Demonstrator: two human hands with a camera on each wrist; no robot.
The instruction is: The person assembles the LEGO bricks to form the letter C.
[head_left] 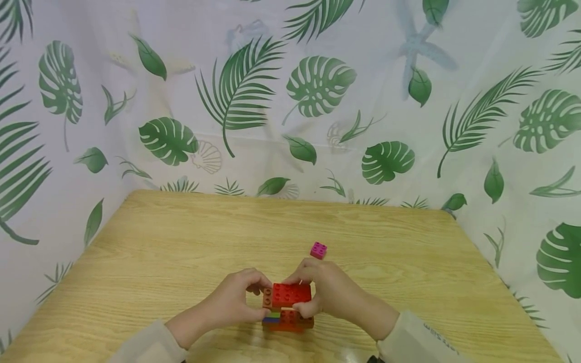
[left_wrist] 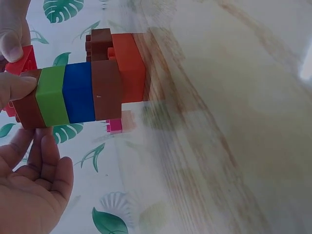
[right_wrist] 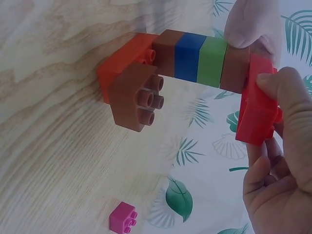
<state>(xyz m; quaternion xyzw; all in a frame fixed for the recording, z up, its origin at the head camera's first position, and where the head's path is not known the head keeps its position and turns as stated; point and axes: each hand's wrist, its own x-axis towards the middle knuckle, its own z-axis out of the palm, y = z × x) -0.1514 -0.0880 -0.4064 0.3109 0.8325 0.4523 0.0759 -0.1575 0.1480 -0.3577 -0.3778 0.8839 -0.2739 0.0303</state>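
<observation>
A stack of toy building bricks stands on the table. An orange-red brick [right_wrist: 108,77] is at the bottom, bearing a brown brick [right_wrist: 126,97] at one end and a column at the other. That column rises through a brown brick [right_wrist: 166,51], a blue brick [left_wrist: 78,92] and a green brick [left_wrist: 52,95] to a top brown brick [left_wrist: 30,108]. My left hand [head_left: 230,301] pinches the top brown brick between thumb and fingers. A red brick [head_left: 292,293] juts sideways at the column's top, and my right hand [head_left: 338,295] pinches it. Whether it is fully seated is unclear.
A small pink brick [head_left: 318,250] lies apart on the wooden table [head_left: 190,237], beyond my right hand. Behind and beside the table hangs a white cloth [head_left: 263,166] printed with green leaves.
</observation>
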